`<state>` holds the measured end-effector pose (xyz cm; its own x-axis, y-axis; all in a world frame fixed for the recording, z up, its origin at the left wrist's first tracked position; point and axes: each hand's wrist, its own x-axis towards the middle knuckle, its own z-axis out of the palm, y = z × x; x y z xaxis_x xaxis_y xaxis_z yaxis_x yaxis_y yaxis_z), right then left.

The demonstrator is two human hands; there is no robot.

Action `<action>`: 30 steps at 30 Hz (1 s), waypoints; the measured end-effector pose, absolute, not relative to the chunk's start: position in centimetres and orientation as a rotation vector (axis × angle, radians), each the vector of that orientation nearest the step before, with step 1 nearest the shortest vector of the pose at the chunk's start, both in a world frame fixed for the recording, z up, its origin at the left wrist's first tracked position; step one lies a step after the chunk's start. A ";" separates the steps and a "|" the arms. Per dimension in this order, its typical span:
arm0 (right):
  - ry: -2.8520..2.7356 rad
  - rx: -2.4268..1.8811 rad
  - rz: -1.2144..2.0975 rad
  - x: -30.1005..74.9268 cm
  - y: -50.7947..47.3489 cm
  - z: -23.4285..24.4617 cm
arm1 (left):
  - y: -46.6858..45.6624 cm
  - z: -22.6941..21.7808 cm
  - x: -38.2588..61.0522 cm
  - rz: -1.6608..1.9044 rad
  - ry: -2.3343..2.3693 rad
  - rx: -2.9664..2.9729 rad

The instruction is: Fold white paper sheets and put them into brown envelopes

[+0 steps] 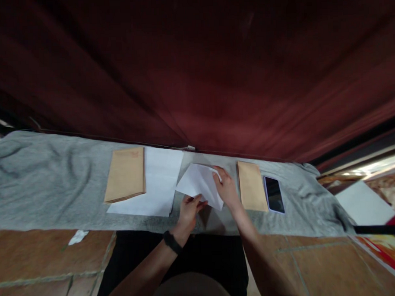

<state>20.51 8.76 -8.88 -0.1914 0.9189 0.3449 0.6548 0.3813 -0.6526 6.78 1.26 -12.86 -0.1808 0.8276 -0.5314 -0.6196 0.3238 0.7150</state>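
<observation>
A white sheet of paper [197,179], bent along a fold, is tilted up between my hands over the grey cloth. My left hand [188,212], with a dark band on its wrist, pinches the sheet's lower edge between thumb and fingers. At the upper right edge my right hand [225,188] grips the same sheet, thumb on the near face and fingers curled behind. To the left lie white sheets [161,179] with a stack of brown envelopes [126,174] partly over them. More brown envelopes [252,186] rest to the right of my right hand.
A phone [274,195] lies beside the right-hand envelopes. The grey cloth [72,178] covers a long narrow surface against a dark red hanging fabric [189,88]. Below are floor tiles [324,264] with a scrap of white paper [78,236]. A white panel [364,204] stands far right.
</observation>
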 end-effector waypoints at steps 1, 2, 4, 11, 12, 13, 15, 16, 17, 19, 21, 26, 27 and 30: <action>-1.950 -1.336 0.534 19.9 7.9 -10.1 | 1.1 -13.1 7.2 1.305 1.155 0.200; -1.961 -1.320 0.582 19.4 7.0 -11.4 | 1.0 -13.3 7.6 1.296 1.147 0.179; -1.969 -1.309 0.654 18.7 5.3 -13.7 | 0.4 -13.6 8.1 1.257 1.149 0.169; -1.977 -1.288 0.643 19.9 3.0 -17.0 | -3.8 -13.9 7.4 0.895 1.112 0.427; -1.985 -1.286 0.637 20.2 3.0 -17.1 | -4.1 -13.8 7.2 0.877 1.155 0.560; -1.996 -1.288 0.623 20.4 2.9 -17.1 | -4.1 -13.7 7.1 0.894 1.213 0.725; -2.055 -1.306 0.557 20.5 2.7 -17.2 | -3.2 -13.4 7.0 0.993 1.329 1.125; -2.105 -1.328 0.500 20.3 2.5 -17.4 | -2.4 -13.4 7.0 1.044 1.370 1.336; -2.159 -1.363 0.422 20.0 2.3 -17.6 | -1.3 -13.5 6.9 1.064 1.394 1.535; -2.257 -1.463 0.230 19.2 2.0 -18.0 | 1.1 -14.1 6.8 0.980 1.423 1.902; -2.314 -1.566 0.057 18.4 1.7 -18.3 | 3.4 -14.8 6.4 0.806 1.489 2.155; -2.282 -1.723 -0.084 17.5 1.9 -18.3 | 5.9 -16.3 5.7 0.555 1.590 2.418; -2.256 -1.743 -0.094 17.5 2.0 -18.3 | 6.0 -16.4 5.6 0.546 1.617 2.429; -2.156 -1.807 -0.138 18.0 2.4 -18.2 | 6.0 -16.7 5.4 0.525 1.734 2.424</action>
<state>17.97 2.43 -18.23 -0.1461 0.9410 0.3053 0.9722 0.1937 -0.1318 5.38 6.01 -16.68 0.2857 0.9347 0.2112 0.8948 -0.3391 0.2905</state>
